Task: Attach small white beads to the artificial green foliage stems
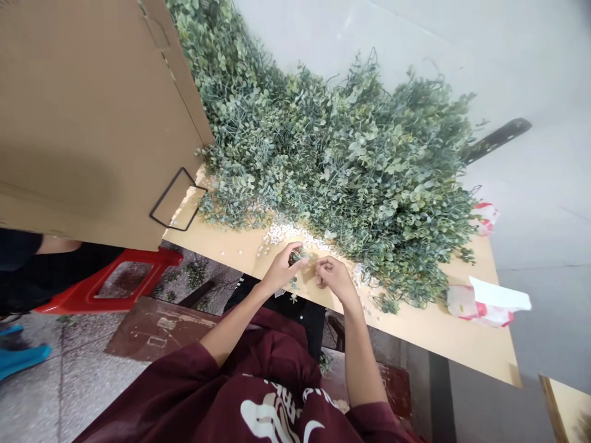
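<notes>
My left hand (282, 268) is closed around a small sprig of artificial green leaves (294, 284), part of which hangs below the fingers at the table's near edge. Just to its right, my right hand (336, 280) has its fingers curled together in a pinch; whatever they hold, if anything, is too small to make out. Small white pieces (287, 231) lie scattered on the table (480, 344) beyond both hands. Behind them a large heap of artificial leafy stems (341, 160) spreads across the tabletop.
A tall cardboard box (92, 111) stands at the left, with a black wire frame (178, 200) at its lower corner. A red plastic stool (120, 280) and part of another person are below it. A red-and-white wrapper (482, 304) lies at the right.
</notes>
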The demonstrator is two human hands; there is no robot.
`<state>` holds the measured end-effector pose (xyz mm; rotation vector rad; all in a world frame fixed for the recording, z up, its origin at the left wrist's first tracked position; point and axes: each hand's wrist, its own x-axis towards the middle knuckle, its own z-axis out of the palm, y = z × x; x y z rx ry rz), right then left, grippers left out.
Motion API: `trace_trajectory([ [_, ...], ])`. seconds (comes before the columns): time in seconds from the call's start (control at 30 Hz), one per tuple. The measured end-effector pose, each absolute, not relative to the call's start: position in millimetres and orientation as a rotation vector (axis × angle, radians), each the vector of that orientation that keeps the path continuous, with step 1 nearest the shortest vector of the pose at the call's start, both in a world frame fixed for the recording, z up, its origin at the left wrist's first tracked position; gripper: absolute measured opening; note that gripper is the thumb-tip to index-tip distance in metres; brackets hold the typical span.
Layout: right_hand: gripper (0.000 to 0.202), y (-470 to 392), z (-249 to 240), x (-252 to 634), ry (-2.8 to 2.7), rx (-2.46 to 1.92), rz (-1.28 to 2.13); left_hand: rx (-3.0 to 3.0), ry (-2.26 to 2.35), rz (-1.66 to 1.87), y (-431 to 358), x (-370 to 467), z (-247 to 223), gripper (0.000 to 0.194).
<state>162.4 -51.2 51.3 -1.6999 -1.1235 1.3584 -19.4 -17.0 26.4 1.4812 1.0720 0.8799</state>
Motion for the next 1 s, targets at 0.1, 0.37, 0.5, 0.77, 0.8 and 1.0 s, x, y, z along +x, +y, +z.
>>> trace_trajectory([
  [0.1, 0.024, -55.2, 48.0, 160.4, -0.963, -1.486, 1.43, 1.516, 1.057, 0.805, -16.7, -17.6, 24.7, 0.045],
  [0.37, 0.024, -61.0, 28.0, 157.4, -0.685, -1.163, 1.463, 1.616, 0.976, 0.763, -17.7, -13.7, 27.7, 0.058],
  [0.5, 0.022, -62.4, 24.2, 158.8, -0.735, -1.198, 1.365, 1.685, 0.946, 0.733, -18.7, -12.5, 31.6, 0.049],
  [0.77, 0.014, -64.6, 19.0, 158.9, -0.862, -1.27, 1.171, 1.729, 0.921, 0.705, -16.4, -9.6, 32.5, 0.029],
  [0.8, 0.015, -64.9, 18.2, 159.2, -0.853, -1.258, 1.176, 1.733, 0.945, 0.685, -16.4, -8.8, 31.5, 0.027],
  [1.0, 0.018, -66.5, 16.9, 160.3, -0.811, -1.196, 1.23, 1.716, 1.046, 0.666, -17.4, -6.5, 27.6, 0.026],
])
